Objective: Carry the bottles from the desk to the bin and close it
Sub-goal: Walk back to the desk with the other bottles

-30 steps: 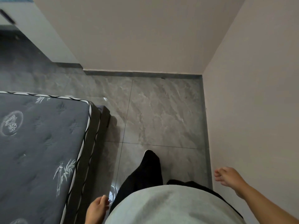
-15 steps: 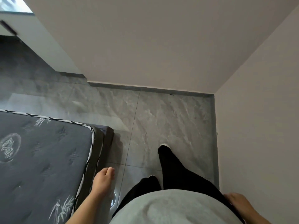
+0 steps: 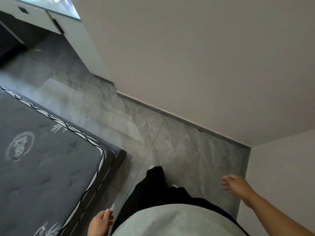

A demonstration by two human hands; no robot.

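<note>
1. I looked down from the head camera and saw my left hand low at my side, next to the grey shirt, with its fingers loosely curled and nothing in them.
2. My right hand hung out to the right above the floor, near the side wall; it was blurred, but the fingers looked loosely spread and I could see nothing held in it.
3. I could find no bottles and no bin anywhere in the view, so I cannot tell where they were.
4. At the top left stood the white counter with dark handles on its front and a glossy top; the part I could see carried nothing I could make out.
5. The dark quilted mattress, edged with black-and-white piping, filled the lower left, its corner just beside my left leg.
6. My black trousers showed one leg ahead of the other on the grey marbled floor, with pale toes of footwear peeping out.
7. The beige front wall met the floor along a grey skirting running down to the right corner.
</note>
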